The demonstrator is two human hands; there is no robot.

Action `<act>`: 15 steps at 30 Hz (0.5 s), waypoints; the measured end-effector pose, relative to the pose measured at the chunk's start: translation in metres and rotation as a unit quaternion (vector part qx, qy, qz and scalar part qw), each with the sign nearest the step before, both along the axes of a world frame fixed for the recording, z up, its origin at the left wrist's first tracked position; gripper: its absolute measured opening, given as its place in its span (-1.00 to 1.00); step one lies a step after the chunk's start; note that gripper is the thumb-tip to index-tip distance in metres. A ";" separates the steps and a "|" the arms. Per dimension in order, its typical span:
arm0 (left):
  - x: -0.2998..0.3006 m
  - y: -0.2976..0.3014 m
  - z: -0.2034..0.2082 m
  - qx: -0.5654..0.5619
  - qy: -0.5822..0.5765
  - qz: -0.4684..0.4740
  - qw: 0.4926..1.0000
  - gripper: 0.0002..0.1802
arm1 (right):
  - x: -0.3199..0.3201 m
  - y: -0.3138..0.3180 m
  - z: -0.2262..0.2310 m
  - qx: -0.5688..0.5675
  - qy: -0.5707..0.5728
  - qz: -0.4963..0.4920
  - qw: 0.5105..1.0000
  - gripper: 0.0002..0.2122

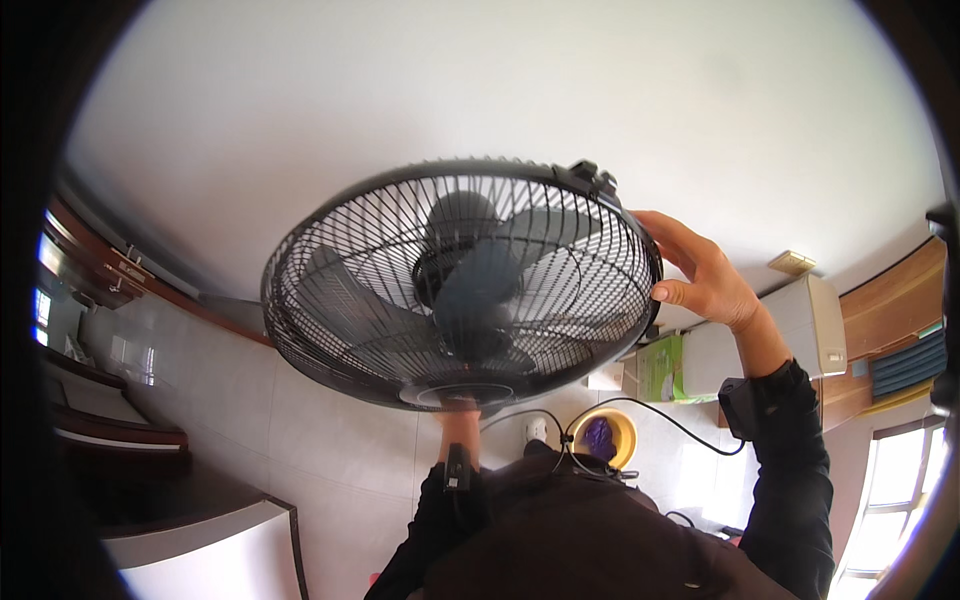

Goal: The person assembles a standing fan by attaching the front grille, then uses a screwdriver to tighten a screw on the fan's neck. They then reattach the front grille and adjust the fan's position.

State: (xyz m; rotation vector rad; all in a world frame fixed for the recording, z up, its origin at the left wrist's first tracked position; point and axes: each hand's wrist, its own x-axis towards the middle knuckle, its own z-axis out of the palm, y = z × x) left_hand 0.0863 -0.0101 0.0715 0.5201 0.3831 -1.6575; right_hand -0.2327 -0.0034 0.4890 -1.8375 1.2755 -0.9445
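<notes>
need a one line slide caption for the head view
Right hand grips the rim of a black caged fan held overhead near the white ceiling, left hand mostly hidden beneath it.

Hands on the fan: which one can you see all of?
The right hand, gripping the right rim of the black fan cage, shows fully. The left hand is mostly hidden beneath the cage's bottom.
</notes>
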 end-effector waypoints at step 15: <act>-0.007 -0.001 -0.005 0.049 -0.105 -0.032 0.993 -0.33 | 0.010 0.040 -0.073 -0.164 0.088 -0.246 0.951 -0.76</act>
